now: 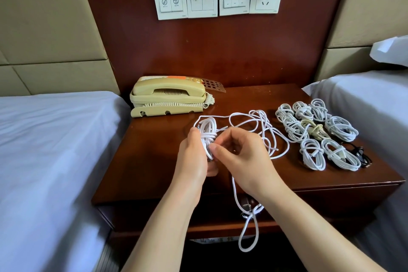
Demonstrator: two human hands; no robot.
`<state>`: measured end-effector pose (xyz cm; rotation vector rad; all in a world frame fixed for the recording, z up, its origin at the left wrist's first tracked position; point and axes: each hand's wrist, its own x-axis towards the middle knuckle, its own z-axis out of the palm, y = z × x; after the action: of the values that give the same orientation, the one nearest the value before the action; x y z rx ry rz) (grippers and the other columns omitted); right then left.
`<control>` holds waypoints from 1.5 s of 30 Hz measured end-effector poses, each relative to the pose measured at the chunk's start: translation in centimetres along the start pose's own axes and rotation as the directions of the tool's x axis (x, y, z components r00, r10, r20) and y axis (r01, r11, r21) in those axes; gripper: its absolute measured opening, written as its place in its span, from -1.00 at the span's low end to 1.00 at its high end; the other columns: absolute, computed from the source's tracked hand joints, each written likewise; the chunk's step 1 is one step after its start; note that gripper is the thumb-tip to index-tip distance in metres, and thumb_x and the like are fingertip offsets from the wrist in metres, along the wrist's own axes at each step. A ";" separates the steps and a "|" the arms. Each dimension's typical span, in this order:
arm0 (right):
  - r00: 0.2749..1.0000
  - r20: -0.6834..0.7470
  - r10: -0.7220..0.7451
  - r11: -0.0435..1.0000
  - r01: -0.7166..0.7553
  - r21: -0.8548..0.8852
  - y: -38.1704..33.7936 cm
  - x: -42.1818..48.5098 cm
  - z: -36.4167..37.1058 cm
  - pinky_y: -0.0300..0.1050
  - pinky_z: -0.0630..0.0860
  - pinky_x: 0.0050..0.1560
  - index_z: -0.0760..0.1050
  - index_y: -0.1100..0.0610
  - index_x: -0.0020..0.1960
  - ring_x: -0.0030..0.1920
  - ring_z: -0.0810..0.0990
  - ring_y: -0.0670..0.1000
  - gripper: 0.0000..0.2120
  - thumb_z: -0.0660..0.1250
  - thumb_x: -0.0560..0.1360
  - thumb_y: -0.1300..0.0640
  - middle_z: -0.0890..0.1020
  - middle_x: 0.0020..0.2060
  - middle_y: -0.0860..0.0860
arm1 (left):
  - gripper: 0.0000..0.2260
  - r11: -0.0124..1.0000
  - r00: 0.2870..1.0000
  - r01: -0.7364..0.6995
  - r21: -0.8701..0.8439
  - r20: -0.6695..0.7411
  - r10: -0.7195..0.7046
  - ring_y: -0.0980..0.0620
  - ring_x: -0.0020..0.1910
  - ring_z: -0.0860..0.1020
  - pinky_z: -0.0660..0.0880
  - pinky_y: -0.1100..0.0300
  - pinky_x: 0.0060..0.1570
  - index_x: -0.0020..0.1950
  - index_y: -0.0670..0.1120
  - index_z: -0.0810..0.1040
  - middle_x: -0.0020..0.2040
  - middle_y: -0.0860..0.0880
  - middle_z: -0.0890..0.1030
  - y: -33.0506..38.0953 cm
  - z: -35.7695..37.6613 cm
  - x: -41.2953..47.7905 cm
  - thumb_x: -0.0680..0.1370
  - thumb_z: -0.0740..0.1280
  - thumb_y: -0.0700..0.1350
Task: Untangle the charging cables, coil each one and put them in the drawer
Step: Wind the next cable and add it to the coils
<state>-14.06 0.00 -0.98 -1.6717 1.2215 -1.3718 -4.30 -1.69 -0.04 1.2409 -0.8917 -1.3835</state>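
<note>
Both hands work over the middle of the dark red-brown wooden nightstand point(154, 150). The left hand point(194, 157) grips a half-wound bundle of thin white charging cable point(207, 131), fingers curled round its waist. The right hand point(240, 157) pinches the strand being wrapped across that bundle. Loose white cable point(262, 126) sprawls in open loops toward two o'clock. One long white loop point(247, 227) hangs over the six o'clock edge, across the drawer front point(331, 200). At three o'clock lies a cluster of finished white coils point(318, 130), with a small black cable point(362, 154) just beside them. A cream corded telephone point(167, 95) sits at eleven o'clock.

The cable looks light, limp and smooth, so the turns will likely spring apart unless the waist is kept pinched. Holding the bundle at its wrapped middle, not by the plug ends, seems the safest grip. The hanging loop could snag on the small metal key point(246, 207) in the drawer.
</note>
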 end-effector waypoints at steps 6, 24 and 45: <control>0.991 -0.128 -0.033 0.999 0.031 -0.016 -0.5 -0.4 0.6 -0.41 0.36 -0.46 0.47 0.25 -0.24 -0.46 0.45 -0.18 -0.87 0.38 0.46 0.29 0.50 -0.45 -0.01 | -0.59 0.999 0.999 -0.038 -0.038 -0.028 0.037 -0.21 -0.14 0.63 0.54 0.07 -0.27 -0.09 -0.08 0.56 -0.08 -0.25 0.65 -0.2 0.6 -0.7 0.64 -0.02 0.04; 0.942 -0.141 -0.304 0.830 0.189 -0.525 0.8 0.0 0.1 -0.03 0.47 -0.37 0.47 0.12 -0.17 -0.35 0.47 -0.04 -0.85 0.31 0.53 0.08 0.50 -0.32 -0.08 | -0.55 0.985 0.986 -0.155 0.079 0.077 0.149 0.06 -0.52 0.39 0.34 0.17 -0.43 -0.05 -0.13 0.56 -0.37 -0.11 0.48 -0.7 0.7 -0.4 0.65 -0.03 0.09; 0.867 -0.084 -0.491 0.775 0.391 -0.497 0.6 0.7 -1.2 -0.05 0.49 -0.29 0.54 0.12 -0.12 -0.26 0.48 -0.07 -0.82 0.24 0.49 0.04 0.54 -0.26 -0.05 | -0.56 0.955 0.929 -0.259 -0.144 0.233 0.287 0.07 -0.56 0.28 0.26 0.19 -0.47 -0.32 -0.10 0.49 -0.50 -0.05 0.34 -0.3 -0.3 -0.5 0.64 -0.01 -0.07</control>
<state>-15.37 -0.78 -0.95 -2.3203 1.4161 -1.6598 -4.13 -1.15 -0.28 0.8303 -1.1023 -1.3611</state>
